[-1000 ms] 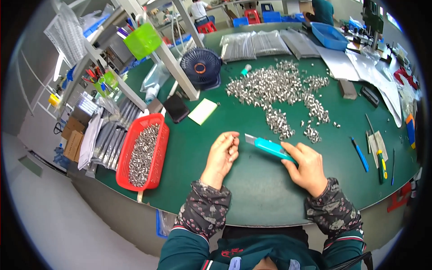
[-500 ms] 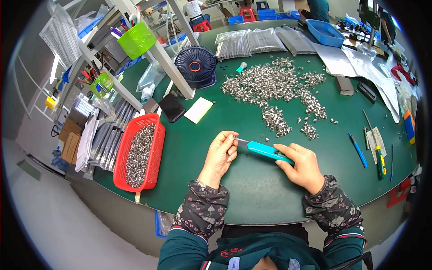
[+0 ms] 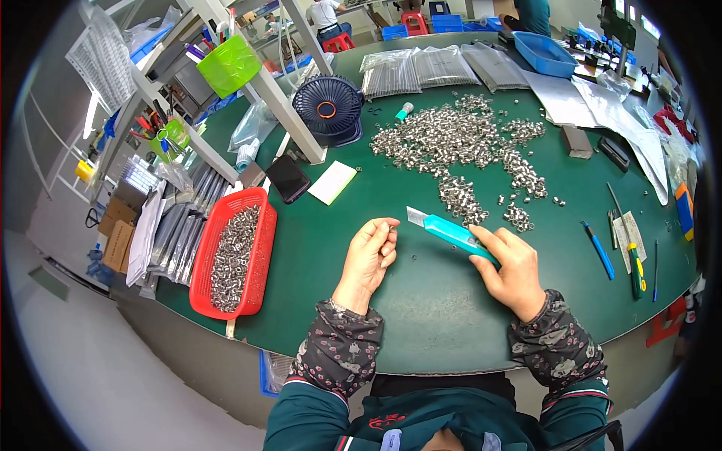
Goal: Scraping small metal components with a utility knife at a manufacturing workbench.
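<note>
knife (image 3: 451, 231) held above the desk (image 3: 436, 331), blade out and aimed at ten o'clock, its tip near the left hand (image 3: 367, 254) but apart from it. the right hand (image 3: 513, 272) is wrapped round the teal grip. the left is curled, thumb and forefinger pinched on a piece (image 3: 392, 227) too tiny for me to make out. at twelve o'clock from the hands spreads a heap of metal bits (image 3: 451, 137); more fill the red basket (image 3: 262, 263) at nine. phone (image 3: 288, 180) and note (image 3: 332, 183) lie at ten, the fan (image 3: 326, 110) stands at eleven, a screwdriver (image 3: 637, 272) lies at three.
</note>
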A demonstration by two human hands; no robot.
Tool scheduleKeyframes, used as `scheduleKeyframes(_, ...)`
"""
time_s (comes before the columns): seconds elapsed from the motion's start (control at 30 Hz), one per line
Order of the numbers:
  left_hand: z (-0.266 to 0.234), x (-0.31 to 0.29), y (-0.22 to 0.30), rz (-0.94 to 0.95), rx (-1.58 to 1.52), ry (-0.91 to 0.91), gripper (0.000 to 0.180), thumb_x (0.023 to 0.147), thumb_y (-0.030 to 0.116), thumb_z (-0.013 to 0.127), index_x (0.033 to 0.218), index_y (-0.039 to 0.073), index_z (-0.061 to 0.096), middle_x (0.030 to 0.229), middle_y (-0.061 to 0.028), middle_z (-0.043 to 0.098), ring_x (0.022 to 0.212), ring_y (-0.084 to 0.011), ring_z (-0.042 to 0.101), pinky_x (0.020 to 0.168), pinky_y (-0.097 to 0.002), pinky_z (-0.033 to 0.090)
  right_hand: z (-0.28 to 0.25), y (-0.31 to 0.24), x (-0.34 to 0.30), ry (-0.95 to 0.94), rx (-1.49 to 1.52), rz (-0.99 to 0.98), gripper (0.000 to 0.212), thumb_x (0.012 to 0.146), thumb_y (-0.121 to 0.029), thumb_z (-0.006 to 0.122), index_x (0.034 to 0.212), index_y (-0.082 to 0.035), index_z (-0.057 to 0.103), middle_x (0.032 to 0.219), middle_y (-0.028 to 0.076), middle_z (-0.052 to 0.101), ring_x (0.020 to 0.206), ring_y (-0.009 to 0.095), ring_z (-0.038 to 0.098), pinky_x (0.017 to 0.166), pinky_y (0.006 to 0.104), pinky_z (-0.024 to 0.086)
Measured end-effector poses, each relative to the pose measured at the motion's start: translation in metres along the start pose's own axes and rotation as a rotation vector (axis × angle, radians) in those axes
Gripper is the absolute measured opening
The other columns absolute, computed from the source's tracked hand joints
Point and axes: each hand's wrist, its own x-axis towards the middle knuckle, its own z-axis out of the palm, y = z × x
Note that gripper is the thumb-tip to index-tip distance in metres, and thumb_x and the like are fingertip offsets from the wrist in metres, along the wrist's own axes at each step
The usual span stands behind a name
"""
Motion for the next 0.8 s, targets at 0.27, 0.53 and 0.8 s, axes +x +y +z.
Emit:
scheduleKeyframes(0.27,0.002,-0.0006,0.0017,0.029,0.054,-0.01,0.017,0.088,0.015,0.046,0.096,0.002,0.054,0.073,-0.0005,0.047,0.055,-0.0044,0.039,0.043,-0.0162,0.032,-0.0006,-0.0006,-0.0004,-0.046,-0.018,0.018,0.036,0.067,-0.013,0.063,0.102,-0.01,0.056,0.066,0.007,0.047,0.057,0.024,0.05,0.051,0.0337,0.041)
scheduleKeyframes(0.53,0.005,-0.0013,0.0015,0.044,0.101,-0.005,0.017,0.088,0.014,0.046,0.097,0.003,0.053,0.075,-0.0014,0.047,0.055,-0.0044,0.039,0.043,-0.0157,0.032,-0.0013,-0.0017,-0.0008,-0.081,-0.018,0.023,0.036,0.067,-0.013,0.063,0.102,-0.01,0.056,0.065,0.007,0.046,0.057,0.025,0.05,0.05,0.0345,0.04)
scheduleKeyframes(0.8,0.0038,-0.002,-0.0006,0.028,0.052,-0.017,0.017,0.088,0.017,0.046,0.095,0.003,0.052,0.075,-0.0019,0.048,0.055,-0.0041,0.039,0.041,-0.0154,0.031,-0.0002,-0.0022,-0.0014,-0.115,0.013,0.009,0.036,0.068,-0.013,0.063,0.102,-0.011,0.055,0.065,0.008,0.046,0.058,0.025,0.05,0.05,0.0354,0.04)
